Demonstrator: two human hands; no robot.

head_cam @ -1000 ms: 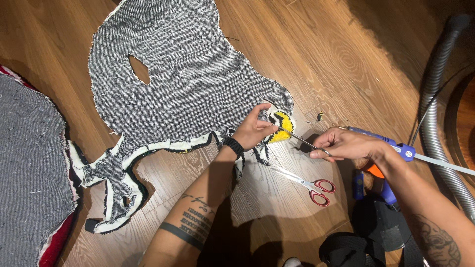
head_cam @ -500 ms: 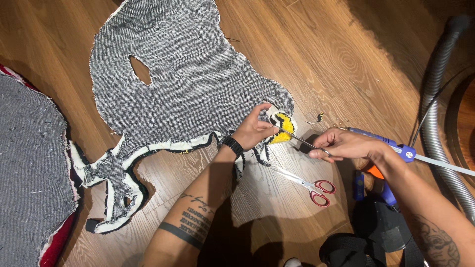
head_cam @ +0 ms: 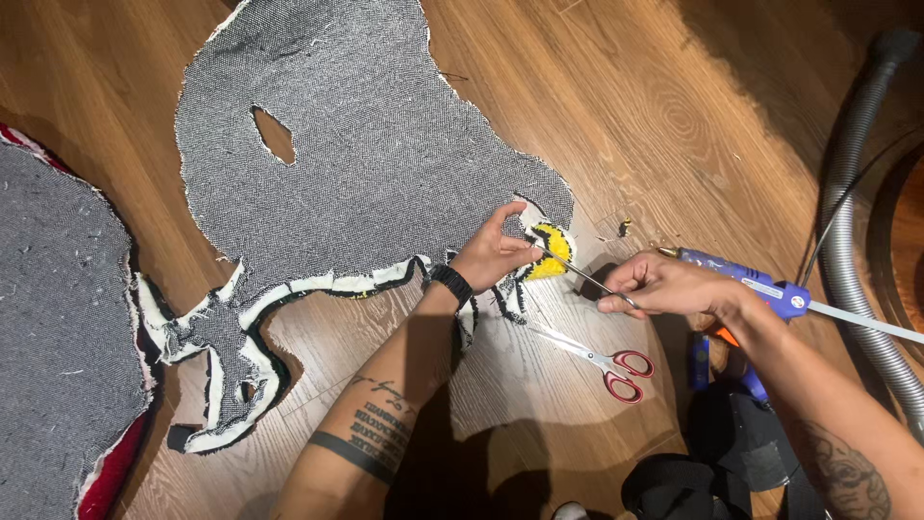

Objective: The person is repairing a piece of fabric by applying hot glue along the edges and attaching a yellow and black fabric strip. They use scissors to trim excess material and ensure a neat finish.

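Near frame center, the left hand [head_cam: 496,255] presses curled fingers on the yellow tufted patch [head_cam: 549,258] at the lower right edge of the grey-backed rug [head_cam: 366,144]. The right hand [head_cam: 664,286] pinches slim tweezers [head_cam: 577,273] pointing at that patch. Red-handled scissors [head_cam: 602,356] lie on bare wooden floor [head_cam: 674,96] below.

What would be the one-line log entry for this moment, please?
left hand: pressing yellow rug edge | right hand: holding thin metal tool, tip at edge | red-handled scissors: lying on wooden floor | blue glue gun: behind right hand
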